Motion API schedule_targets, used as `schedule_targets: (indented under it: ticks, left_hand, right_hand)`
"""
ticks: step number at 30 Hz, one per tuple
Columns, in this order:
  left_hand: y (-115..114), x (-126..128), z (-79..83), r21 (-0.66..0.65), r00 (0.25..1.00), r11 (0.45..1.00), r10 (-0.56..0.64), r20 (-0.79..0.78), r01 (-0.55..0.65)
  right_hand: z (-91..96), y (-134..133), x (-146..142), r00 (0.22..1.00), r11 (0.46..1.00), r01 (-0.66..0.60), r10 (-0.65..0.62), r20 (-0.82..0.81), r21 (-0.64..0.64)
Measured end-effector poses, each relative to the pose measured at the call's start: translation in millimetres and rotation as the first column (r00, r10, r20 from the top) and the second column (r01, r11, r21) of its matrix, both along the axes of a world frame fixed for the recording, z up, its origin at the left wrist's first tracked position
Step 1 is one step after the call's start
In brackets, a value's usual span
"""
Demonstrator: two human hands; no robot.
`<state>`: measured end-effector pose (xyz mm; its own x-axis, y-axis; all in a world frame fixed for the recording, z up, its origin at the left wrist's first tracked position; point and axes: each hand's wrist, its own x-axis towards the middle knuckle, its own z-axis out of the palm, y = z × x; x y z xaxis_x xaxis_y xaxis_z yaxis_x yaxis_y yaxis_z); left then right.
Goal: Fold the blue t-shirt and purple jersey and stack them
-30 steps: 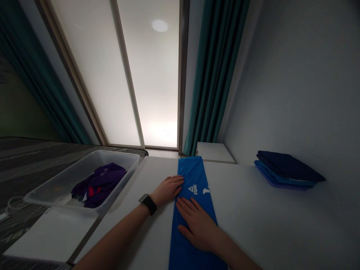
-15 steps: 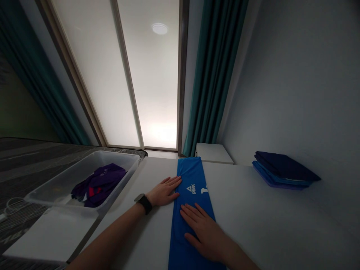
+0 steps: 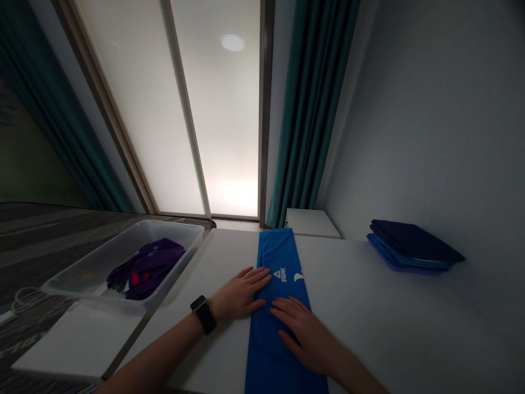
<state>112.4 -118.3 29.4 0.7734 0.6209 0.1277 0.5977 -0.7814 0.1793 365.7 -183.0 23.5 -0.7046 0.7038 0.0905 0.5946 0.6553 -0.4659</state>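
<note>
Since both hands are spread flat instead of pinching, nothing's really gripped here. The right hand (image 3: 303, 334) lies open on the folded blue PEAK garment (image 3: 281, 257), apparently keeping it smooth against the white table (image 3: 381, 312), while the left hand (image 3: 238, 295), with a watch (image 3: 200, 314) on its wrist, is open too, fingertips just over the garment's left edge. Left of the garment sits a clear plastic tub (image 3: 168, 224) holding purple clothes (image 3: 145, 268); well right of it, past plenty of bare tabletop, lies a folded dark-blue stack (image 3: 410, 246).
</note>
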Motion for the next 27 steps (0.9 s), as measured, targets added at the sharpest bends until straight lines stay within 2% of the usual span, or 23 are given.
schedule_targets:
  ticks: [6,10,16,20,24,27]
  left_hand:
    - [-36,3,9.3,0.047,0.993,0.994,-0.105,0.057,0.102]
    - [-62,16,3.7,0.057,0.979,0.982,-0.184,0.084,0.179]
    - [-88,33,-2.6,0.101,0.969,0.968,-0.237,0.071,0.229]
    - [-103,38,-2.6,0.107,0.963,0.958,-0.269,0.005,0.267]
    - [-115,36,-3.4,0.108,0.967,0.961,-0.247,-0.067,0.253]
    - [-124,32,-3.3,0.124,0.975,0.968,-0.207,-0.086,0.216]
  right_hand:
    - [-6.1,-16,7,0.997,0.988,0.061,-0.053,-0.058,0.140]
    - [-14.3,-24,6,0.997,0.967,0.072,-0.069,-0.022,0.244]
    - [-21.1,-38,7,1.000,0.965,0.002,-0.008,0.023,0.263]
    - [-35.3,-52,11,0.999,0.960,-0.038,0.033,0.024,0.278]
    - [-54.8,-65,15,0.997,0.916,-0.070,0.071,0.012,0.396]
    - [-62.9,-71,17,0.997,0.873,-0.070,0.081,-0.001,0.482]
